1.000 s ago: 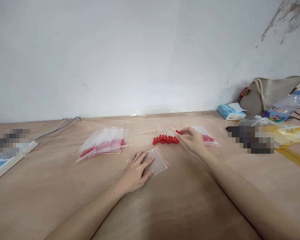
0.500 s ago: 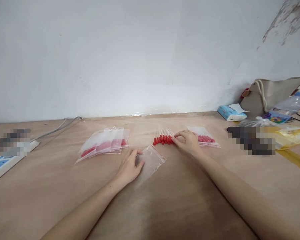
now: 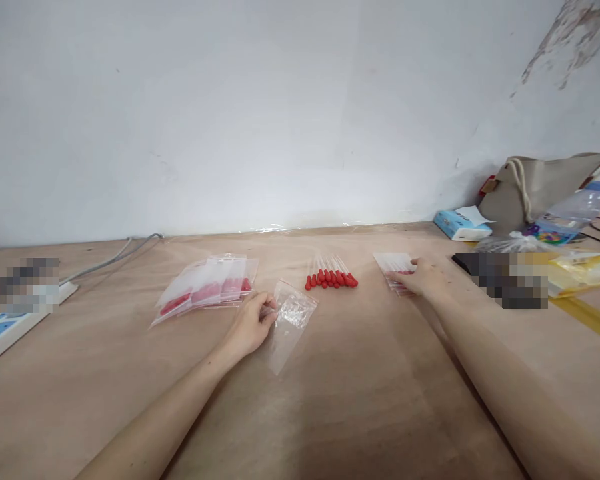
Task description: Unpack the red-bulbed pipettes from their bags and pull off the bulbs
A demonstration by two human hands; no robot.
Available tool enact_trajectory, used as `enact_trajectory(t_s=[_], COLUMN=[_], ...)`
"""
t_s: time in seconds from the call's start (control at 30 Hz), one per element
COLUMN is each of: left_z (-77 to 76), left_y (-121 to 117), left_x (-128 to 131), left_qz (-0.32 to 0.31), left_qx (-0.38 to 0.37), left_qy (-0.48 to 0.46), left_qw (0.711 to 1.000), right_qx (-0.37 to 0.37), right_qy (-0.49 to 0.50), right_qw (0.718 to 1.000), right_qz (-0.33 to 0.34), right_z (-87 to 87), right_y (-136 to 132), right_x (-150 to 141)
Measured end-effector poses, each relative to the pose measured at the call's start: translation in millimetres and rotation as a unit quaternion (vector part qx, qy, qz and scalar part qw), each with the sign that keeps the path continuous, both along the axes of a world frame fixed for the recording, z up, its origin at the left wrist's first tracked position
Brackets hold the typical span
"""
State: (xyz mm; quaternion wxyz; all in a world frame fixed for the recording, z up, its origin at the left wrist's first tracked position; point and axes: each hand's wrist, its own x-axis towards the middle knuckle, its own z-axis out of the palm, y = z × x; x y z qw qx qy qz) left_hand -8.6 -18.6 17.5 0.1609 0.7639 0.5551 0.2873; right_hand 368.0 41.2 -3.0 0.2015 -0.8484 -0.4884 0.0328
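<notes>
My left hand (image 3: 253,323) has its fingers curled, with thumb and fingertips pinching the left edge of a clear zip-lock bag (image 3: 293,323). That bag looks flat and holds nothing that I can see. Beyond it lies a row of droppers (image 3: 331,277), their red bulbs facing me and thin clear stems pointing to the wall. My right hand (image 3: 425,277) reaches over a small stack of zip-lock bags (image 3: 393,262) with red bulbs inside. Its thumb and fingers are apart, the thumb lying over the bags, which it partly covers.
Overlapping filled zip-lock bags (image 3: 210,283) lie left of the droppers. A power strip (image 3: 27,320) with a grey cable sits at far left. On the right are a tissue pack (image 3: 463,223), a beige bag (image 3: 545,190), a plastic bottle (image 3: 587,207) and yellow packaging (image 3: 580,270). A wall closes the back.
My right hand has left the droppers and moved right onto the stack of bags. My left hand has shifted slightly left, and the clear bag has turned and moved with it.
</notes>
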Motion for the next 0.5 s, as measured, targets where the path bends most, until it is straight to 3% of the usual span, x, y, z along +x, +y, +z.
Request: enact_trajectory(t_s=[0.17,0.23,0.4,0.5], left_z=[32.9,42.1,35.5,31.0], left_y=[21,31,49,51], left_x=[-35,-58,-95,-98], left_qz=[0.128,0.191,0.249,0.283], left_qx=[0.135,0.145,0.111,0.156], left_qy=[-0.025,-0.024,0.029,0.094], left_qw=[0.982,0.971,0.962,0.942], right_qx=[0.022,0.024,0.069,0.142], right_qy=[0.028,0.037,0.056,0.089], right_qw=[0.999,0.999,0.995,0.984], right_qz=[-0.021,-0.024,-0.04,-0.053], right_z=[5.2,7.0,10.6,22.8], right_y=[0,0,1,-1], right_x=[6,7,10,6])
